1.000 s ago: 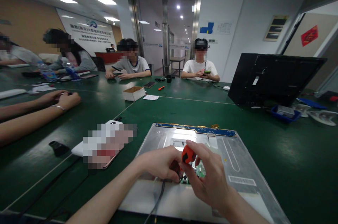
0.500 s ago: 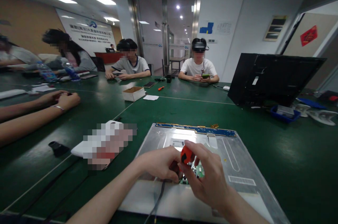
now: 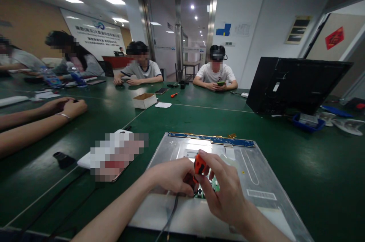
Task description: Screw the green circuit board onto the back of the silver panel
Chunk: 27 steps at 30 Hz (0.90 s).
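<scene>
A: Which way does that orange-and-black rounded plastic-looking tool handle (image 3: 200, 165) point?

B: Close to upright, its long axis running roughly from 12 to 6 o'clock, blunt end up. The lower end drops behind the fingers, so any tip is hidden

A: Where does it sit in the grip?

B: At 10 o'clock from the middle of the bare right hand (image 3: 225, 189), out at the fingertips rather than in the palm. Thumb and forefinger are pinching it, the forefinger near its top, the thumb lower down

A: And the bare left hand (image 3: 176, 176)?

B: At 8 o'clock from the handle, fingers curled low over the flat silver metal panel (image 3: 266, 175). I can't tell whether they pinch anything. A thin dark cable (image 3: 173, 211) runs from just below it toward 7 o'clock

A: Underneath?

B: The green printed circuit board (image 3: 217, 186), partly covered, shows at 5 o'clock from the handle, and a long blue strip board (image 3: 211, 139) lines the panel's 12 o'clock edge
</scene>
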Tool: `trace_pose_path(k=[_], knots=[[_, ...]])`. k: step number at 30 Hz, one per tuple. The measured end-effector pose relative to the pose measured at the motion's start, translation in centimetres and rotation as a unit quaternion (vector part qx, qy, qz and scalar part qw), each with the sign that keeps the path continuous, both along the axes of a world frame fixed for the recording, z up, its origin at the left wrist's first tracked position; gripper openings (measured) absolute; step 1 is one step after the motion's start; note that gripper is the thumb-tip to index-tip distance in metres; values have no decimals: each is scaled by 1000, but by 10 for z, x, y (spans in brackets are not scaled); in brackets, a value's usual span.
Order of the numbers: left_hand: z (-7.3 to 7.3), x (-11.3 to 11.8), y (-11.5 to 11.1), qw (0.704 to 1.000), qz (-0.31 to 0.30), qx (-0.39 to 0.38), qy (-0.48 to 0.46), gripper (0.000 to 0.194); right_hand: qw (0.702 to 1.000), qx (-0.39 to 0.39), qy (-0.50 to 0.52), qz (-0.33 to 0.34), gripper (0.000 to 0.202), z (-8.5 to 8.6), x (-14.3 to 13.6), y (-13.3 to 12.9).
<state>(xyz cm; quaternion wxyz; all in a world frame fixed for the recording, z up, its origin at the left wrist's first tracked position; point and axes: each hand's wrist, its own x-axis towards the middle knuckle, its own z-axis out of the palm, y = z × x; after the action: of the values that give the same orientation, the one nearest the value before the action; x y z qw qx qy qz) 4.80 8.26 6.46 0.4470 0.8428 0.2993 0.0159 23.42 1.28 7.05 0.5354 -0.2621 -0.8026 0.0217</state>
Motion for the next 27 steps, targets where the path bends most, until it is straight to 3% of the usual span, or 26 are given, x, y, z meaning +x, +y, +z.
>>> trace_pose_path(k=[5, 27], knots=[[-5, -2, 1, 1000, 0, -1, 1, 7, 1000, 2, 4, 5, 53, 0, 0, 0], [3, 1, 2, 1000, -2, 11, 0, 10, 1000, 6, 22, -16, 43, -3, -2, 1]])
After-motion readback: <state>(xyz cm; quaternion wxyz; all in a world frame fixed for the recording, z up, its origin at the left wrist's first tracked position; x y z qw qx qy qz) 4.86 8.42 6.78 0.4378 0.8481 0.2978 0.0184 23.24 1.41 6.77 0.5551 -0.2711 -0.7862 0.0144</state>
